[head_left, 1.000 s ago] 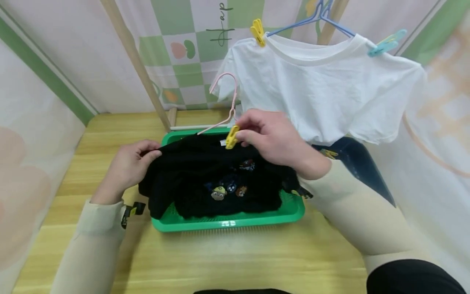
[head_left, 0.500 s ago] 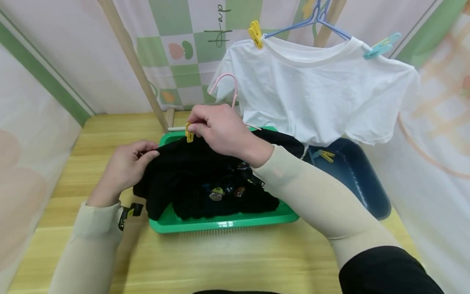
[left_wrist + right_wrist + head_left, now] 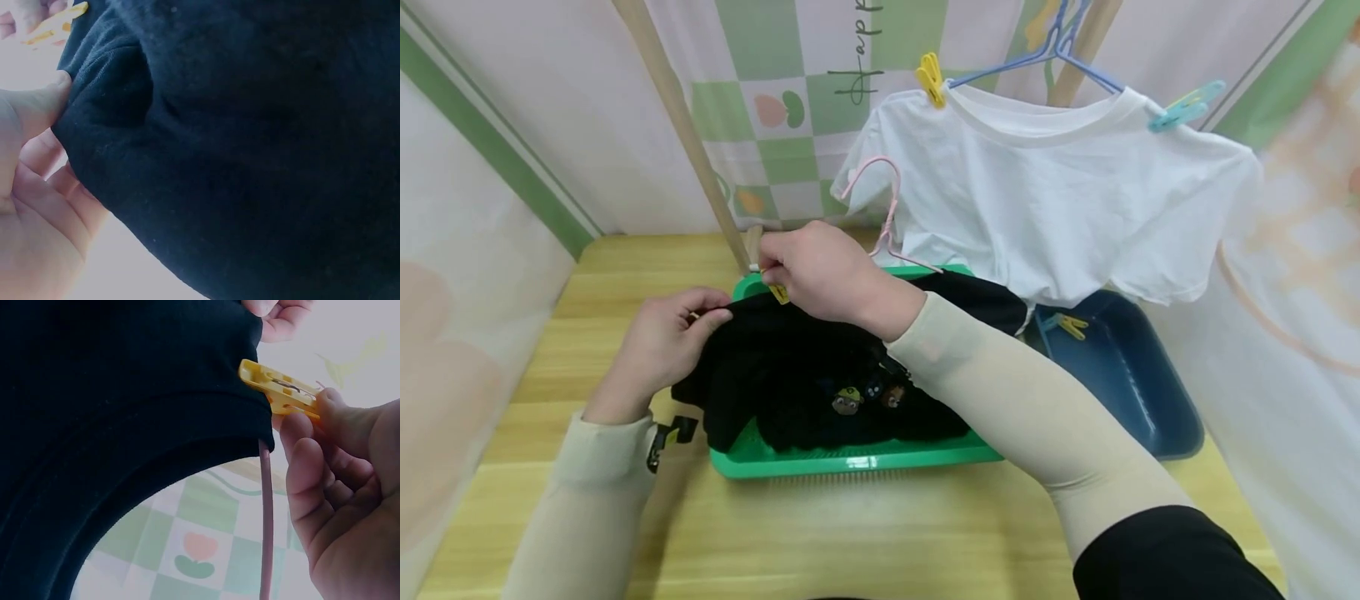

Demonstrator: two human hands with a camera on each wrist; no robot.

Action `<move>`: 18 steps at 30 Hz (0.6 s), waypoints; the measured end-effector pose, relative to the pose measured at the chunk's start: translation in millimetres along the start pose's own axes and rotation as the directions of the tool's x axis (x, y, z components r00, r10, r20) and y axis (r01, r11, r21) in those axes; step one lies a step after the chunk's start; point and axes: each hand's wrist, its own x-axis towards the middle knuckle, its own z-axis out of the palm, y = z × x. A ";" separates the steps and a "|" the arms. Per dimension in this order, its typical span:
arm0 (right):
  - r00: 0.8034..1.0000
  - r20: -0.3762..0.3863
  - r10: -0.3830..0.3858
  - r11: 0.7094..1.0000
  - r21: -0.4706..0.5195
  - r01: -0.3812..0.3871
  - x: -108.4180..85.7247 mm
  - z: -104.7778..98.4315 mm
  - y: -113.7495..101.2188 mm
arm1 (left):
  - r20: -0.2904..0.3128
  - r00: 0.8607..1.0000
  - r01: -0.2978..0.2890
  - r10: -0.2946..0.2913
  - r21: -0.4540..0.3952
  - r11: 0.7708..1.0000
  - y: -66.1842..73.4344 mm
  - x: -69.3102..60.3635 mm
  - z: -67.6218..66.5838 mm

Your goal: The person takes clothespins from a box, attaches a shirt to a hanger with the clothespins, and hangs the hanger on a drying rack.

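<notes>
A black T-shirt (image 3: 775, 367) with small cartoon faces lies over a green basket (image 3: 857, 463), a pink hanger (image 3: 891, 200) inside it with the hook sticking up. My left hand (image 3: 658, 346) pinches the shirt's upper left edge between thumb and fingers. Between the thumb and fingers of my right hand (image 3: 827, 271) is a yellow clothespin (image 3: 281, 386). In the right wrist view its front end overlaps the shirt's edge near the neckline, above the pink hanger wire (image 3: 267, 519). Whether it clamps the cloth, I cannot tell. The left wrist view shows the black cloth (image 3: 219, 156) filling most of the frame.
A white T-shirt (image 3: 1037, 183) hangs on a blue hanger (image 3: 1000, 67) at the back right, with a yellow clothespin (image 3: 930, 79) and a turquoise one (image 3: 1187, 107). Under it stands a dark blue basin (image 3: 1150, 392) with clothespins (image 3: 1070, 325). A wooden post (image 3: 681, 117) rises behind the basket.
My right hand has moved left across the shirt with the yellow clothespin, from near the collar's middle to the hanger's left side. My left hand keeps its hold on the shirt's edge.
</notes>
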 end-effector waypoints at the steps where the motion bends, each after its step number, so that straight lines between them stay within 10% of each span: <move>1: 1.000 0.008 -0.001 1.000 -0.008 0.001 0.1 0.5 -0.7 | 0.000 1.000 0.003 -0.003 -0.006 1.000 0.2 -0.2 0.3; 18: 0.971 0.230 0.066 0.996 -0.075 -0.050 2.1 4.0 -2.7 | 0.022 1.000 0.021 -0.021 -0.001 1.000 -3.0 -1.1 6.4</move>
